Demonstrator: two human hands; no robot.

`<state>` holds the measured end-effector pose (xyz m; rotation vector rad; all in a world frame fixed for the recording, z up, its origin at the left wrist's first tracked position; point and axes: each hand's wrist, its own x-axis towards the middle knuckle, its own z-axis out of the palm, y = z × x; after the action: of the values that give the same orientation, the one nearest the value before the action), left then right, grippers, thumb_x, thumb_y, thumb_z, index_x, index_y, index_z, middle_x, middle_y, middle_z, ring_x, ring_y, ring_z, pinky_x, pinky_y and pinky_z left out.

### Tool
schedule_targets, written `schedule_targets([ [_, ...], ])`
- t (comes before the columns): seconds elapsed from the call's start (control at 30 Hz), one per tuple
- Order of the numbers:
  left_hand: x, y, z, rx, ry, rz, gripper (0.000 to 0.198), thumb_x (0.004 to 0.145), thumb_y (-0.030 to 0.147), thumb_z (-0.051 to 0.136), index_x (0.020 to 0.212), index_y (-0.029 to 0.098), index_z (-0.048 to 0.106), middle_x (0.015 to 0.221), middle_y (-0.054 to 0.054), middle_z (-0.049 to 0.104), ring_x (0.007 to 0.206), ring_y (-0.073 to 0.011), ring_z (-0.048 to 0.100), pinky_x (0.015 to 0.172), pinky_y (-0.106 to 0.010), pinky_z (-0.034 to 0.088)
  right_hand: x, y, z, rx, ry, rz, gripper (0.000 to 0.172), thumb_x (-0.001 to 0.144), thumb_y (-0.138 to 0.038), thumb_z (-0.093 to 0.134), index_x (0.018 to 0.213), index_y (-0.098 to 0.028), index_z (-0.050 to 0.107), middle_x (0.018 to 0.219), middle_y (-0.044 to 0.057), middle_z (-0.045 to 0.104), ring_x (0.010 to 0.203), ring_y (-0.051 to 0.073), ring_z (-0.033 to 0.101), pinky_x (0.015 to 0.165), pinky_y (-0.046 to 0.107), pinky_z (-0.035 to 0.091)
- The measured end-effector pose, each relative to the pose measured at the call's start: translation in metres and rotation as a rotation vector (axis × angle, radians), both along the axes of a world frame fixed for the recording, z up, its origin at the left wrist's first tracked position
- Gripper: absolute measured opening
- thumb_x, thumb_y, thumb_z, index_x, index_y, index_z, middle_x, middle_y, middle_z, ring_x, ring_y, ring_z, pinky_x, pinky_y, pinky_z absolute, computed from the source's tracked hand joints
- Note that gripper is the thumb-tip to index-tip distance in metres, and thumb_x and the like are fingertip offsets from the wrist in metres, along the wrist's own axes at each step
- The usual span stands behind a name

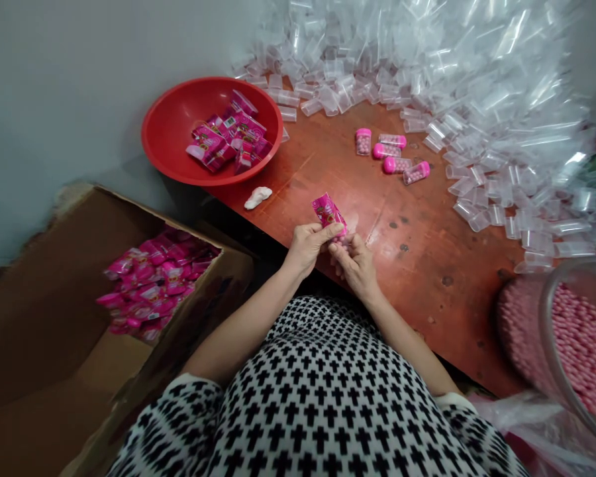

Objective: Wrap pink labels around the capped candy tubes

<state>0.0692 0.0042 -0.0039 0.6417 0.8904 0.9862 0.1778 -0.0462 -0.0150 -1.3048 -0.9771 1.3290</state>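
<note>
Close to the table's near edge, my left hand (305, 248) pinches a printed pink wrapper sleeve (325, 208), thumb on top. The sleeve points up and away from me. My right hand (357, 265) is closed around the lower end of a small clear tube of pink beads (342, 240), whose pink top meets the sleeve's lower end. Fingers partly cover the tube, so I cannot tell how far it sits inside the sleeve. Beyond my hands, several filled tubes with pink caps (388, 151) stand or lie on the table.
A red bowl (163, 142) holds pink wrappers at the table's left corner. Below it, a cardboard box (44, 291) contains pink packets (153, 278). White crumpled material (257, 197) lies on the brown table (427, 232). Empty clear tubes (402, 59) are heaped behind; a bead-filled tub (544, 324) stands right.
</note>
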Motion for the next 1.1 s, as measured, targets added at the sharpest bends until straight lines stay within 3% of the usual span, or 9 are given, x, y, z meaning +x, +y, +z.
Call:
schedule_targets([
  [0.23,-0.005,-0.011,-0.003,0.006,0.015,-0.125,0.041,0.062,0.048,0.081,0.055,0.012,0.061,0.044,-0.002,0.057,0.033,-0.0129,0.052,0.034,-0.024,0.041,-0.005,-0.003,-0.007,-0.079,0.279,0.018,0.039,0.075,-0.055,0.067,0.077,-0.023,0.045,0.051,-0.009,0.058,0.027,0.004,0.039,0.025,0.016,0.026],
  [0.3,-0.004,-0.012,-0.001,-0.002,0.002,-0.119,0.039,0.061,0.046,0.081,0.058,0.012,0.062,0.046,-0.002,0.058,0.035,-0.0132,0.052,0.036,-0.025,0.043,-0.005,-0.002,-0.004,-0.077,0.247,0.004,0.038,0.075,-0.053,0.069,0.078,-0.022,0.046,0.051,-0.009,0.059,0.028,0.004,0.040,0.026,0.015,0.026],
  [0.5,0.001,-0.011,-0.001,-0.017,-0.082,0.083,0.036,0.061,0.041,0.084,0.066,0.011,0.066,0.059,-0.002,0.065,0.049,-0.0099,0.058,0.048,-0.021,0.048,0.000,-0.002,0.009,-0.010,0.064,-0.016,0.033,0.075,-0.046,0.072,0.081,-0.021,0.051,0.049,-0.010,0.055,0.031,0.004,0.041,0.030,0.015,0.027],
  [0.77,-0.014,0.001,-0.001,0.026,-0.065,-0.112,0.038,0.061,0.045,0.083,0.059,0.010,0.068,0.062,-0.008,0.069,0.055,-0.0159,0.064,0.053,-0.026,0.053,0.000,-0.006,0.001,-0.013,0.147,0.058,0.029,0.077,-0.042,0.070,0.082,-0.022,0.050,0.050,-0.009,0.058,0.029,0.004,0.039,0.028,0.015,0.026],
  [0.87,-0.015,0.004,0.000,0.042,-0.014,-0.128,0.038,0.058,0.044,0.084,0.057,0.010,0.067,0.063,-0.008,0.069,0.057,-0.0159,0.065,0.057,-0.026,0.054,-0.002,-0.007,-0.003,-0.006,0.177,0.036,0.029,0.078,-0.041,0.071,0.082,-0.022,0.049,0.051,-0.010,0.058,0.029,0.004,0.039,0.028,0.015,0.026],
  [1.0,-0.010,-0.006,-0.003,0.019,-0.013,-0.158,0.040,0.059,0.046,0.083,0.059,0.010,0.065,0.052,-0.003,0.063,0.042,-0.0131,0.057,0.044,-0.026,0.048,-0.006,-0.011,-0.004,0.032,0.114,-0.066,0.029,0.080,-0.042,0.069,0.080,-0.021,0.049,0.050,-0.010,0.057,0.031,0.004,0.040,0.029,0.014,0.028],
  [1.1,-0.005,-0.018,-0.008,0.014,0.007,-0.088,0.039,0.062,0.046,0.082,0.061,0.011,0.065,0.050,-0.001,0.060,0.040,-0.0115,0.054,0.041,-0.024,0.045,-0.005,-0.014,-0.003,0.063,0.037,-0.127,0.029,0.080,-0.042,0.069,0.081,-0.020,0.051,0.051,-0.010,0.056,0.033,0.003,0.043,0.031,0.014,0.030],
])
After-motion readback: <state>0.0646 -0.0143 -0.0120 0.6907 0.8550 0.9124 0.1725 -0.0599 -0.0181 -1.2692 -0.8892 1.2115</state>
